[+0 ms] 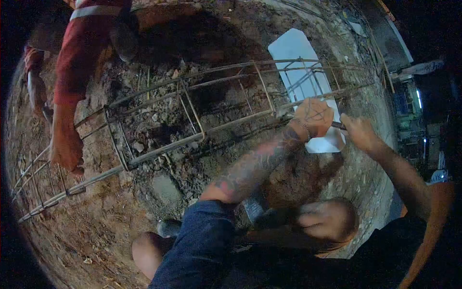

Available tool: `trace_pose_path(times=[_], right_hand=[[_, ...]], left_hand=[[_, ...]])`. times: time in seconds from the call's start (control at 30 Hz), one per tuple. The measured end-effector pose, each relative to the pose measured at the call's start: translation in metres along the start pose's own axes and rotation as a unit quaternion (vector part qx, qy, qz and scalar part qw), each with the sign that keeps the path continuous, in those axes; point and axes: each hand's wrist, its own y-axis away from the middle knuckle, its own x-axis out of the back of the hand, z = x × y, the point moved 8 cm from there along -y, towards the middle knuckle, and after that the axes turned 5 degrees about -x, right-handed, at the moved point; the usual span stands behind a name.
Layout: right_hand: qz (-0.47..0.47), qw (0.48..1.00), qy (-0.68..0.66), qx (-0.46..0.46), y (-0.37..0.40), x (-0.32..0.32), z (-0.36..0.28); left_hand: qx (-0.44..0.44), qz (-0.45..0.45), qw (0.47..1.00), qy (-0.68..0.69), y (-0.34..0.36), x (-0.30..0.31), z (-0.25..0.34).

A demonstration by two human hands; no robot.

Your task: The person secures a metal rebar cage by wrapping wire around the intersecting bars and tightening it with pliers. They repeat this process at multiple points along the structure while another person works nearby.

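Observation:
My left hand (pixel 314 118), with a tattooed forearm, is closed at the right part of a long rebar cage (pixel 202 135). What lies inside its fingers is hidden. Close beside it, my right hand (pixel 360 131) grips the end of a dark, thin tool (pixel 339 125) that reaches toward my left hand. Behind and below both hands is a white sheet (pixel 298 45). The cage has long bars joined by rectangular stirrups and runs from the lower left to the upper right.
A co-worker in red (pixel 77 62) is at the upper left, with a bare hand (pixel 66 149) at the cage. Another person's arm (pixel 36 91) shows farther left. Rough soil (pixel 110 231) lies around the cage. Bare knees (pixel 332 219) are below my hands.

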Motion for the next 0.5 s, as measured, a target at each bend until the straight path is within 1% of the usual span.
trace_pose_path(times=[0.07,0.1,0.13,0.17,0.2,0.23,0.27,0.3,0.33,0.37,0.4,0.43,0.47,0.5], right_hand=[[0.004,1.0,-0.007,0.001,0.004,0.002,-0.007],[0.005,1.0,-0.006,-0.001,0.009,0.003,-0.011],[0.008,1.0,0.002,-0.016,0.013,0.005,-0.012],[0.012,0.999,0.01,-0.029,0.016,0.008,-0.015],[0.031,0.999,0.026,-0.016,0.023,0.02,-0.024],[0.034,0.999,0.029,-0.018,0.026,0.035,-0.029],[-0.043,0.994,-0.1,-0.004,0.03,0.042,-0.038],[-0.121,0.966,-0.229,0.01,0.036,0.048,-0.052],[-0.335,0.795,-0.485,-0.146,0.05,0.034,-0.059],[-0.333,0.796,-0.484,-0.146,0.052,0.035,-0.068],[-0.358,0.683,-0.604,-0.201,0.063,0.029,-0.084],[-0.372,0.55,-0.705,-0.248,0.071,0.025,-0.1],[-0.419,0.487,-0.718,-0.267,0.076,0.019,-0.116],[-0.418,0.487,-0.718,-0.268,0.076,0.009,-0.121]], left_hand=[[0.02,-0.149,0.987,0.057,-0.003,-0.012,-0.007],[0.018,-0.149,0.987,0.057,0.003,-0.029,-0.012],[0.025,-0.115,0.967,0.226,0.013,-0.059,-0.024],[0.029,-0.095,0.947,0.307,0.013,-0.055,-0.022],[0.03,-0.076,0.919,0.385,0.014,-0.052,-0.019],[0.011,-0.116,0.973,0.199,0.007,-0.019,0.004],[-0.009,-0.15,0.989,0.006,0.003,0.007,0.019],[-0.011,-0.15,0.989,0.009,0.005,0.021,0.025],[-0.033,-0.14,0.989,0.029,0.006,0.034,0.032],[-0.055,-0.129,0.989,0.047,0.008,0.043,0.038],[-0.058,-0.09,0.993,0.039,0.011,0.049,0.04],[-0.06,-0.088,0.994,0.037,0.016,0.052,0.042],[-0.091,-0.069,0.993,0.033,0.022,0.058,0.047],[-0.12,-0.052,0.991,0.031,0.027,0.061,0.051]])
